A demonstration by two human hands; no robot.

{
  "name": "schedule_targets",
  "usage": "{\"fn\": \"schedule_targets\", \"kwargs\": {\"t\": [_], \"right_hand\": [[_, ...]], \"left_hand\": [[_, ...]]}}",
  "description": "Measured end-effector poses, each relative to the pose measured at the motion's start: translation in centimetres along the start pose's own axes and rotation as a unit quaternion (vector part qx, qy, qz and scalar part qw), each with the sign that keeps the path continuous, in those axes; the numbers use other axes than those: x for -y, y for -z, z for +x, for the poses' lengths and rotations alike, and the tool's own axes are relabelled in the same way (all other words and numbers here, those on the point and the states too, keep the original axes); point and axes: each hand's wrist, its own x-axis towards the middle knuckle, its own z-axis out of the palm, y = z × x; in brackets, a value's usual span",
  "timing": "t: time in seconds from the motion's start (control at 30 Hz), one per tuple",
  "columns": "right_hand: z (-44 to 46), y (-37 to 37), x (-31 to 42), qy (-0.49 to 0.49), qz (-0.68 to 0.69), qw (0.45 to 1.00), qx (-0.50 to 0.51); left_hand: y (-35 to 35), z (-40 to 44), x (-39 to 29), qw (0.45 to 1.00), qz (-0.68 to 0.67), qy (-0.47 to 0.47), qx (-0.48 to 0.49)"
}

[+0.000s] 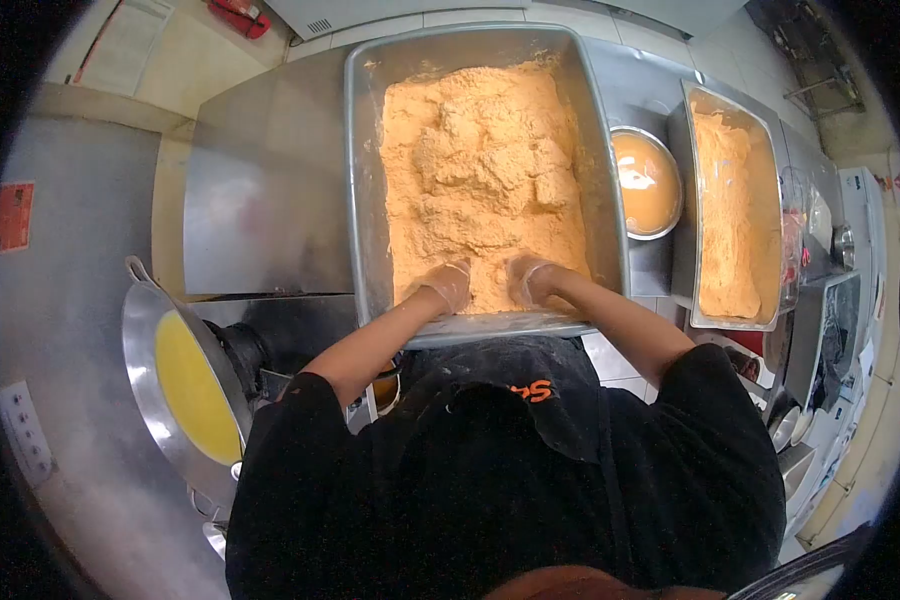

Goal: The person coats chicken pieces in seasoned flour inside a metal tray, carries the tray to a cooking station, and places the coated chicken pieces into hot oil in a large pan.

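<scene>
A deep metal tub (602, 190) stands in front of me, filled with lumpy orange-tinted flour (480, 130). Near the tub's close edge, my left hand (450, 284) is sunk into this flour, in what looks like a thin clear glove. To its right, my right hand (532, 278) is pushed in the same way, also gloved. The fingers of both hands are buried, so their shape and anything in them are hidden.
Right of the tub sit a round bowl of orange-brown liquid (638, 188) and a narrower metal pan (780, 200) holding similar orange flour. A large wok (142, 330) with yellow liquid stands at lower left. Steel worktop (265, 190) extends left of the tub.
</scene>
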Motion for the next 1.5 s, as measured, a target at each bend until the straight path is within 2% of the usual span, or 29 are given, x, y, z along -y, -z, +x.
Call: {"fn": "schedule_targets", "kwargs": {"t": [0.03, 0.07, 0.13, 0.2, 0.27, 0.33, 0.4, 0.47, 0.53, 0.57, 0.6, 0.7, 0.77, 0.8, 0.83, 0.87, 0.9, 0.93, 0.97, 1.07, 1.1, 1.17, 1.23, 1.3, 1.33, 1.4, 1.43, 1.47, 1.5], "right_hand": [[0.8, -2.0, -0.9, 0.000, -0.001, 1.000, 0.001], [1.7, -4.6, -1.7, 0.037, 0.045, 0.981, -0.186], [1.8, -4.6, -1.3, 0.072, 0.087, 0.924, -0.367], [2.6, -3.4, -0.9, -0.046, 0.123, 0.982, -0.136], [2.2, -2.2, -0.7, -0.031, 0.033, 0.996, -0.078], [0.7, -0.1, 0.0, -0.018, -0.056, 0.998, -0.017], [-2.0, 3.1, 1.3, -0.122, 0.126, 0.980, 0.092], [-3.3, 3.2, -2.7, -0.074, 0.063, 0.987, 0.130], [-4.6, 4.7, -3.4, -0.024, 0.001, 0.986, 0.165], [-6.4, 7.5, -1.6, -0.093, 0.077, 0.992, -0.026], [-7.0, 9.1, -0.2, -0.160, 0.150, 0.952, -0.216], [-2.4, 7.4, 2.0, -0.186, 0.050, 0.954, -0.229], [2.2, 2.2, 1.2, -0.163, -0.230, 0.890, -0.358], [2.3, 2.3, 1.4, -0.164, -0.228, 0.889, -0.361], [2.3, 2.3, 1.7, -0.170, -0.060, 0.946, -0.268], [2.2, 2.6, 1.7, -0.168, 0.106, 0.966, -0.166], [1.5, 3.6, 1.8, -0.168, 0.103, 0.966, -0.170], [0.2, 4.9, 1.9, -0.155, 0.064, 0.986, -0.016], [-1.1, 6.0, 2.0, -0.138, 0.024, 0.980, 0.140], [-5.0, 7.0, 1.7, -0.200, 0.140, 0.970, 0.017], [-5.6, 6.2, 1.5, -0.200, 0.140, 0.970, 0.023], [-5.9, 4.7, 1.6, -0.233, -0.065, 0.950, -0.198], [-5.3, 3.1, 2.1, -0.265, -0.038, 0.941, -0.205], [-4.5, 0.3, 2.3, -0.302, -0.010, 0.930, -0.210], [-3.8, -1.3, 1.2, -0.184, -0.117, 0.959, -0.179], [-1.6, -2.3, -1.2, -0.073, -0.233, 0.959, -0.144], [0.0, -1.9, -2.1, -0.066, -0.137, 0.988, -0.034], [-0.3, -1.6, -2.4, -0.060, -0.087, 0.994, 0.022], [-0.6, -1.2, -2.5, -0.060, -0.035, 0.994, 0.079]], "left_hand": [[-1.8, 1.1, 1.1, 0.998, 0.004, -0.061, -0.028], [-2.7, 1.6, 1.6, 0.991, 0.007, -0.121, -0.056], [-2.1, 0.7, 1.0, 0.991, -0.045, -0.109, -0.068], [-0.9, 0.4, 0.2, 0.987, -0.094, -0.098, -0.083], [0.4, 0.4, -0.5, 0.999, -0.015, -0.028, 0.017], [0.9, 0.0, -0.1, 0.998, 0.014, -0.044, 0.038], [1.6, -0.6, 0.6, 0.996, 0.038, -0.061, 0.061], [3.4, -1.3, 1.9, 0.991, 0.006, -0.079, 0.110], [8.1, -2.8, 1.7, 0.978, -0.014, 0.094, 0.184], [8.5, -2.7, 2.4, 0.991, -0.013, 0.129, 0.033], [8.1, -2.5, 2.5, 0.988, -0.012, 0.146, -0.042], [4.1, 0.7, 2.3, 0.951, 0.027, 0.148, -0.269], [-0.3, 4.8, 2.5, 0.915, 0.075, 0.137, -0.373], [0.1, 4.7, 1.9, 0.890, 0.111, 0.128, -0.423], [0.1, 4.0, 1.5, 0.891, 0.112, 0.127, -0.420], [0.1, 3.1, 1.0, 0.939, 0.026, 0.126, -0.318], [1.7, 1.3, -0.1, 0.968, -0.061, 0.121, -0.212], [3.1, 0.3, -0.5, 0.978, -0.146, 0.113, -0.102], [4.0, 0.2, 0.0, 0.978, -0.145, 0.112, -0.104], [9.5, -2.5, 0.1, 0.987, 0.083, 0.013, 0.140], [8.3, -2.4, 0.7, 0.987, 0.078, 0.012, 0.143], [3.8, -1.4, 3.1, 0.993, 0.103, 0.056, -0.018], [1.9, -0.2, 2.8, 0.993, 0.072, 0.072, -0.052], [1.1, 0.8, 0.9, 0.992, 0.101, 0.070, 0.000], [1.4, 2.3, 1.0, 0.992, 0.107, 0.065, -0.006], [2.2, 5.0, 0.9, 0.965, -0.148, 0.044, 0.212], [2.7, 5.0, 0.3, 0.930, -0.230, 0.040, 0.283], [3.0, 1.4, -1.1, 0.894, -0.406, 0.125, 0.142], [3.2, -0.7, -1.4, 0.804, -0.558, 0.204, -0.004]]}}
